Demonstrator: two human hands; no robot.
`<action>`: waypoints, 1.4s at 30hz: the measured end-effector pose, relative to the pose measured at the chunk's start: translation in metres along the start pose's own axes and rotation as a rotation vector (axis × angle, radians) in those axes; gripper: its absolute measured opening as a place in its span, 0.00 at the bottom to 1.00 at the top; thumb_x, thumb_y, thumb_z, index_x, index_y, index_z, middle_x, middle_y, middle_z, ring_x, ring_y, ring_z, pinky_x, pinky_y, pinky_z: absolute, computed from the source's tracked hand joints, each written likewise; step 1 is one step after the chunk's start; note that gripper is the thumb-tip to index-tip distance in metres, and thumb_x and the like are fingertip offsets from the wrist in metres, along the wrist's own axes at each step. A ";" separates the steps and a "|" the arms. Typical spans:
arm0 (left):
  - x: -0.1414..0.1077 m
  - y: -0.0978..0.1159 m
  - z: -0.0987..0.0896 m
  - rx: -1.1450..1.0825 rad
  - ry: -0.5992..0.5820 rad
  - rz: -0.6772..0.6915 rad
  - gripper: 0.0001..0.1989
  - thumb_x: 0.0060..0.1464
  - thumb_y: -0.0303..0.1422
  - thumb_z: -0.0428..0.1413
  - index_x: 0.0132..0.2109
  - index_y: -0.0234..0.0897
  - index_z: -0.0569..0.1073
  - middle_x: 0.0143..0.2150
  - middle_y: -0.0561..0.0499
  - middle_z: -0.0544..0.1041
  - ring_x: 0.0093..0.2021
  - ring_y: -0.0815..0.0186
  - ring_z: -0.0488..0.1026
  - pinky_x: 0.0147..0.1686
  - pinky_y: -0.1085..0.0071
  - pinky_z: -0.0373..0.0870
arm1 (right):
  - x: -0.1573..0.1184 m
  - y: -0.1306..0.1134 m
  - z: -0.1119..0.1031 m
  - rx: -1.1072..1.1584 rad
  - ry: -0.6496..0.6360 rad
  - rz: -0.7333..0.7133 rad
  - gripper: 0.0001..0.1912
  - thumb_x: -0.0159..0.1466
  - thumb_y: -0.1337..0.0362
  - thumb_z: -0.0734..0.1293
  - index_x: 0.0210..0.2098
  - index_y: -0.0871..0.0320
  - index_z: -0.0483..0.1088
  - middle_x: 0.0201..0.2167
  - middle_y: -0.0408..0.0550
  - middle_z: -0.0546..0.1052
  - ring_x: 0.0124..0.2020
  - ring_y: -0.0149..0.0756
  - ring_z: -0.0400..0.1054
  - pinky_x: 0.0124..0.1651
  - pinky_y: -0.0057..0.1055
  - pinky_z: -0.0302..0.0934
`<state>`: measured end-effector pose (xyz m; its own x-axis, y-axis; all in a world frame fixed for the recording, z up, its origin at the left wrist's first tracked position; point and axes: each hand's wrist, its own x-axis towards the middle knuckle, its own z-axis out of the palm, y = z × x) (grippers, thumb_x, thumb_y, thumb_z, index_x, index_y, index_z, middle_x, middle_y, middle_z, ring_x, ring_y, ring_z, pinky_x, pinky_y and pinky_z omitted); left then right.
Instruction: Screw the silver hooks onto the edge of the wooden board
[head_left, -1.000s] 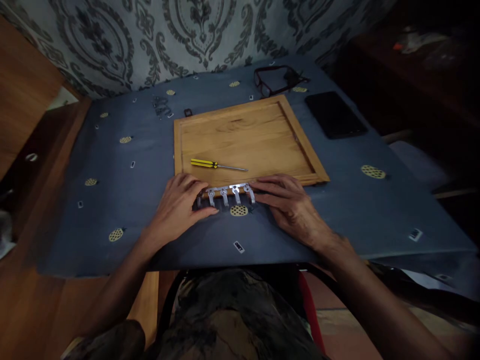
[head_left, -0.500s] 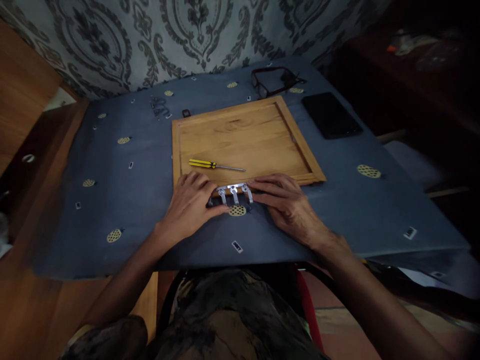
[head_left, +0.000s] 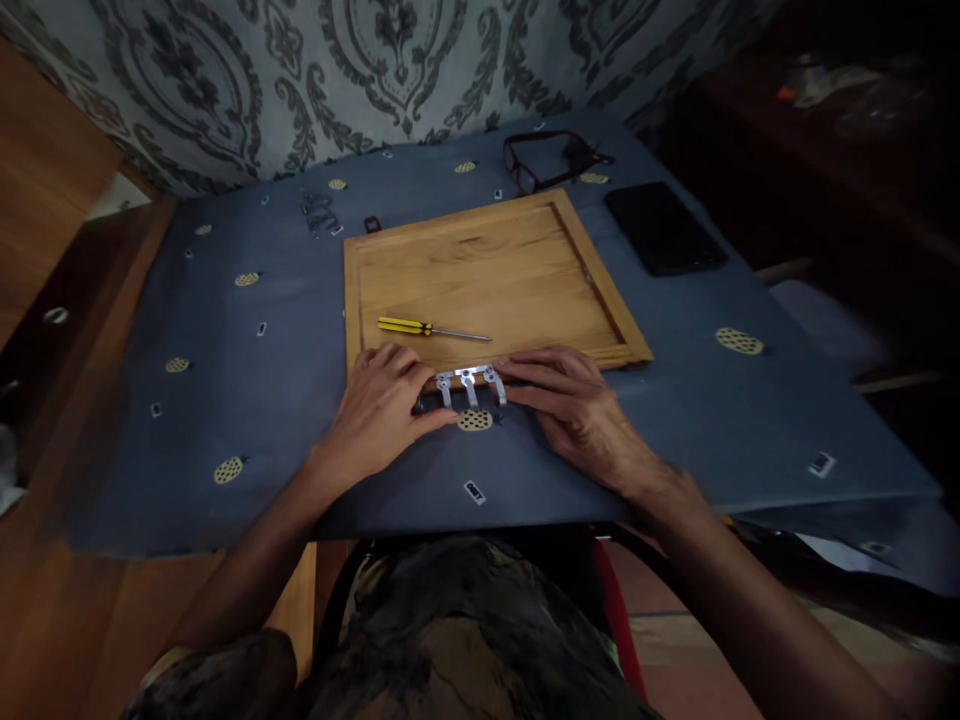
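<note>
A silver metal hook rack [head_left: 468, 377] lies along the near edge of a framed wooden board [head_left: 480, 270], its hooks pointing toward me. My left hand [head_left: 381, 408] grips the rack's left end between thumb and fingers. At the right end, my right hand [head_left: 577, 408] holds the rack with its fingers; the thumb is mostly hidden. A screwdriver [head_left: 406, 326] with a yellow and black handle rests on the board just beyond the rack, its shaft pointing right.
Behind the board are glasses [head_left: 544, 162], a small dark brown piece [head_left: 373, 225] and a clear packet [head_left: 319, 214] of small parts. A black tablet or phone [head_left: 664, 228] lies right of the board on the blue patterned tablecloth [head_left: 300, 310].
</note>
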<state>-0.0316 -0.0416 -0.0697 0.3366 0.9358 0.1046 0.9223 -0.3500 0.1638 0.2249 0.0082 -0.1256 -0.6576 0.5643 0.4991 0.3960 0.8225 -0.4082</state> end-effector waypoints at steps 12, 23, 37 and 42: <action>-0.021 -0.027 -0.015 -0.146 0.021 -0.045 0.24 0.52 0.45 0.67 0.52 0.38 0.74 0.50 0.46 0.75 0.53 0.55 0.70 0.53 0.55 0.69 | -0.001 0.002 0.001 0.008 -0.004 0.007 0.24 0.63 0.77 0.62 0.50 0.46 0.76 0.55 0.45 0.79 0.57 0.47 0.71 0.57 0.55 0.65; -0.019 -0.024 -0.005 -0.181 0.048 -0.029 0.15 0.54 0.40 0.66 0.46 0.37 0.76 0.48 0.47 0.75 0.52 0.56 0.70 0.52 0.54 0.71 | 0.000 0.001 0.001 0.014 -0.008 0.018 0.24 0.63 0.77 0.62 0.50 0.46 0.76 0.55 0.44 0.79 0.56 0.47 0.71 0.57 0.55 0.65; -0.029 -0.033 -0.021 -0.150 0.029 -0.122 0.25 0.52 0.44 0.67 0.53 0.38 0.74 0.50 0.46 0.75 0.54 0.53 0.69 0.54 0.54 0.69 | -0.001 0.002 0.001 0.019 -0.020 0.023 0.25 0.63 0.77 0.61 0.51 0.44 0.76 0.55 0.44 0.79 0.56 0.48 0.71 0.57 0.57 0.65; -0.035 -0.037 -0.015 -0.158 0.034 -0.085 0.20 0.54 0.42 0.66 0.51 0.39 0.75 0.51 0.46 0.74 0.54 0.55 0.69 0.54 0.54 0.70 | -0.001 0.003 0.002 0.022 0.003 0.000 0.24 0.64 0.77 0.62 0.50 0.45 0.76 0.55 0.44 0.79 0.56 0.48 0.72 0.56 0.57 0.66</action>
<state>-0.0809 -0.0623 -0.0646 0.2500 0.9612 0.1169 0.9047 -0.2748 0.3256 0.2257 0.0101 -0.1287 -0.6554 0.5648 0.5014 0.3818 0.8206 -0.4253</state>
